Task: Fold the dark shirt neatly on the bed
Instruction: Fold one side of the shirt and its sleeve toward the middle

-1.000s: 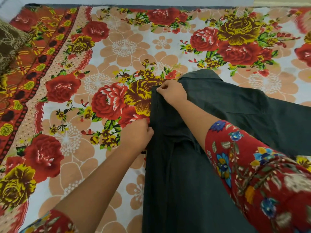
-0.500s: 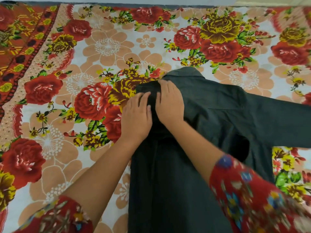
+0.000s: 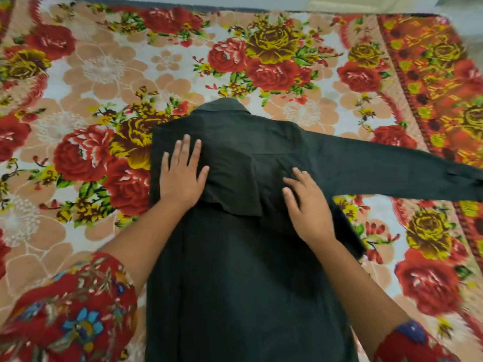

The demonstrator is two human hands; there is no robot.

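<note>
The left hand (image 3: 181, 176) and right hand (image 3: 309, 207) are laid flat, fingers spread, on the dark shirt (image 3: 235, 270); nothing is gripped. The shirt is spread mid-bed on the floral bedspread (image 3: 104, 74), its collar toward the far edge and one sleeve (image 3: 379, 168) stretched toward the right edge.

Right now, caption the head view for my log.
The left hand and right hand press flat on a dark collared cloth shirt spread on the floral bedspread, one long sleeve outstretched.
</note>
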